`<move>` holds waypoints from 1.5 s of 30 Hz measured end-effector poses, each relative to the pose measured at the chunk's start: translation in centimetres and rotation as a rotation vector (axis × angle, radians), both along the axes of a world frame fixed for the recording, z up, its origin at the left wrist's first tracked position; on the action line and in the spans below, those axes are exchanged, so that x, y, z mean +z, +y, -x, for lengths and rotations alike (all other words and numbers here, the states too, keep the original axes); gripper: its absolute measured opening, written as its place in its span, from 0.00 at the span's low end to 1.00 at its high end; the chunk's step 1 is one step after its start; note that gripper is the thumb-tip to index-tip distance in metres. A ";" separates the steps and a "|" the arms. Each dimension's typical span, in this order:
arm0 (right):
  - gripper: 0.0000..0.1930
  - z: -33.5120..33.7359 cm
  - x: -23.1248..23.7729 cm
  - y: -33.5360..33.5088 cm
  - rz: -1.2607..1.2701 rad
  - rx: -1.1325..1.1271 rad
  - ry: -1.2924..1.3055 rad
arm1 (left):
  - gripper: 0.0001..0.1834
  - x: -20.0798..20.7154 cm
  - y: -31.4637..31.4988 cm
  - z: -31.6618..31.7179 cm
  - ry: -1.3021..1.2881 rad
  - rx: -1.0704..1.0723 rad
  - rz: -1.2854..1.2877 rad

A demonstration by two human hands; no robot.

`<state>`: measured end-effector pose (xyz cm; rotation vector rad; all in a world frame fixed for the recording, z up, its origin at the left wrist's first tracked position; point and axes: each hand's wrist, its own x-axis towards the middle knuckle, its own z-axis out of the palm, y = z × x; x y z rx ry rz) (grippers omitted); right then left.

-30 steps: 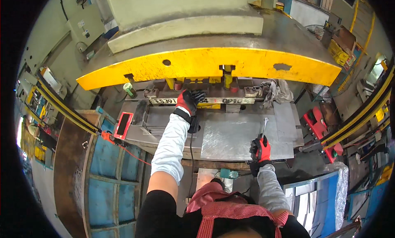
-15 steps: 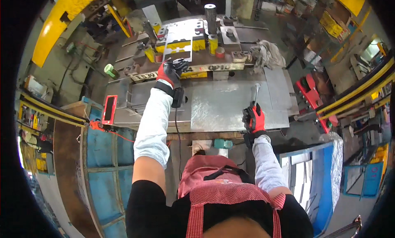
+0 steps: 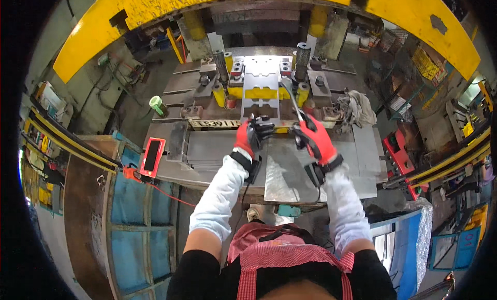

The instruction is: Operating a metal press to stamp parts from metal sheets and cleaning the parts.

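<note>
A pale metal sheet with cut-outs [image 3: 260, 83] lies lengthwise over the die on the press bed. My left hand [image 3: 253, 135], in a red and black glove, is at the sheet's near edge, its fingers closed on that edge; the fingertips are partly hard to make out. My right hand [image 3: 317, 140], gloved alike, grips a slim metal hand tool with a bent end [image 3: 293, 100]. The tool points away from me, its tip beside the sheet's right edge. Below both hands lies a flat bright metal plate [image 3: 290, 183] on the work table.
Dark guide posts [image 3: 302, 61] and yellow blocks flank the die. A grey rag [image 3: 357, 109] lies to the right, a red-framed phone-like device [image 3: 152, 156] and a green container [image 3: 158, 106] to the left. Overhead arches the yellow press frame [image 3: 233, 0]. A blue bin [image 3: 409, 248] stands low right.
My right hand has moved forward and left, bringing the tool from above the plate to the sheet's side. The sheet looks straighter over the die. My view has shifted.
</note>
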<state>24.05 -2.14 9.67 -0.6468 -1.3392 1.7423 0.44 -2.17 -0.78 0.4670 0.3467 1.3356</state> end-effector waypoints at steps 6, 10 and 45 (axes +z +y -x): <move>0.08 5.3 1.3 11.4 -0.130 0.044 -0.198 | 0.23 1.2 -0.8 -3.6 0.082 0.186 0.132; 0.08 3.9 0.8 7.7 -0.330 -0.060 -0.159 | 0.20 0.0 -1.3 -2.4 0.166 0.319 0.035; 0.21 -18.0 -19.9 -3.9 -0.416 -0.087 -0.567 | 0.21 5.5 -51.9 24.8 0.129 1.715 0.336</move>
